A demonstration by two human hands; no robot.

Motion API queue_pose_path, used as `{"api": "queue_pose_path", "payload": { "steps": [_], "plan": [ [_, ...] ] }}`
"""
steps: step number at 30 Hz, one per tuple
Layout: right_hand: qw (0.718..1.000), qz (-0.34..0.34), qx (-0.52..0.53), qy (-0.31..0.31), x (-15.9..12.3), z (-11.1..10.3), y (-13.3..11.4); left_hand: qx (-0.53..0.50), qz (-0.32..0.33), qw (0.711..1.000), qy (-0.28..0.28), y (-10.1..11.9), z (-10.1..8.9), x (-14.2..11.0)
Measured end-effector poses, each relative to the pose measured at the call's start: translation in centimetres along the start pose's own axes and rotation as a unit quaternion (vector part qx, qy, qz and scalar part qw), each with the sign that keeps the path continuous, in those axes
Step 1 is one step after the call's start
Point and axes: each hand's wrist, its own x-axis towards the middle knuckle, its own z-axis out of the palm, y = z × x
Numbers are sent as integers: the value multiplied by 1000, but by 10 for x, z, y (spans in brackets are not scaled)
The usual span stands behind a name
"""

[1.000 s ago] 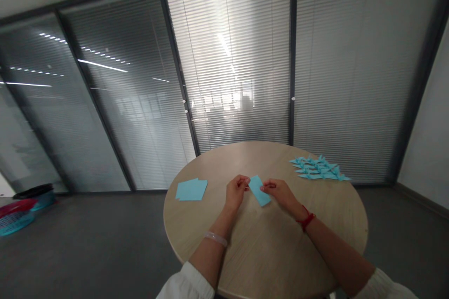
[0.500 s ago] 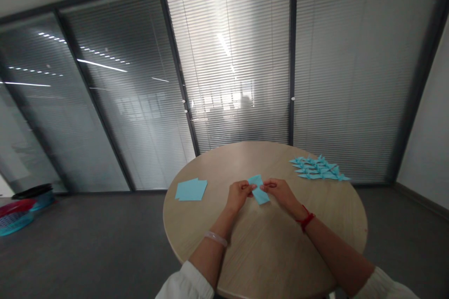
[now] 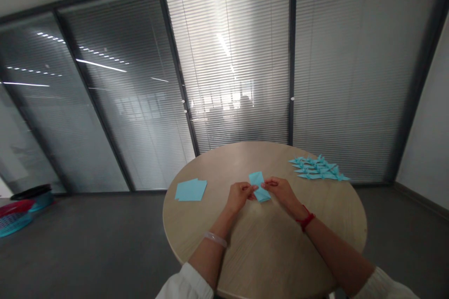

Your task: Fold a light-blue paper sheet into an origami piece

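Between my two hands is a small folded sheet of light blue paper (image 3: 257, 178), with crease lines showing on its face. My left hand (image 3: 240, 195) pinches its left edge, fingers closed. On the opposite edge, my right hand (image 3: 279, 189) grips the paper between thumb and fingertips. Part of the sheet is hidden behind the fingers. To the left lies a stack of flat blue paper sheets (image 3: 191, 190). Several folded blue paper cranes (image 3: 317, 168) lie close together in rows at the right of the table.
The round wooden table (image 3: 273, 252) carries all the paper. Behind it stands a glass partition with blinds (image 3: 235, 65). Plastic baskets (image 3: 16, 217) sit on the grey floor at the far left.
The blue paper has turned slightly and its lower part looks shorter and creased now. Both hands keep their pinch and have barely shifted.
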Motion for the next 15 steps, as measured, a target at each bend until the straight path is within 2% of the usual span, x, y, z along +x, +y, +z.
{"api": "queue_pose_path", "payload": {
  "steps": [7,15],
  "plan": [
    [1000,4,26,16,0,0,0,18,-8,999,-43,-7,3,0],
    [999,13,42,21,0,1,1,39,5,999,-35,0,3,-2]
  ]
}}
